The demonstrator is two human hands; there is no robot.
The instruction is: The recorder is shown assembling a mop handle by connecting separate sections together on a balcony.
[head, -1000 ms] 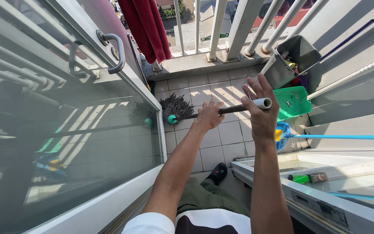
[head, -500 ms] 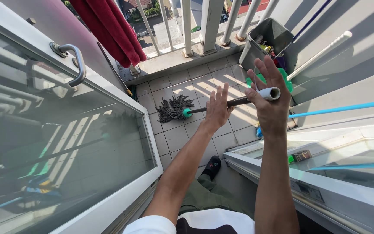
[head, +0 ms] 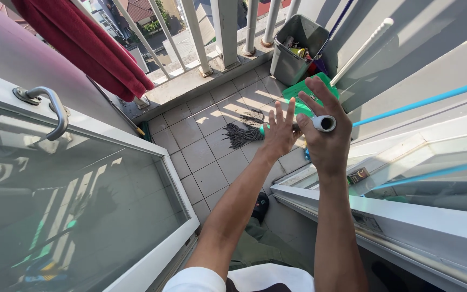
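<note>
A mop with a dark stringy head [head: 241, 134] lies on the tiled balcony floor [head: 201, 146], and its handle runs up toward me, ending in a white cap [head: 324, 123]. My right hand [head: 325, 135] holds the handle's top end in the crook of the thumb, with its fingers stretched upward. My left hand [head: 279, 132] is just left of it over the handle, fingers spread apart and not wrapped around it. The handle between the two hands is mostly hidden behind them.
A grey bin [head: 293, 59] with rubbish stands in the far corner beside a green dustpan [head: 312, 89]. A red cloth [head: 82, 43] hangs on the railing [head: 225, 27]. A glass door [head: 82, 205] with a metal handle [head: 49, 108] is on the left. A window frame [head: 406, 216] and a blue pole [head: 422, 100] are on the right.
My left hand has let go of the mop handle and spread its fingers. The mop head has shifted right toward the dustpan as my view swung left and closer.
</note>
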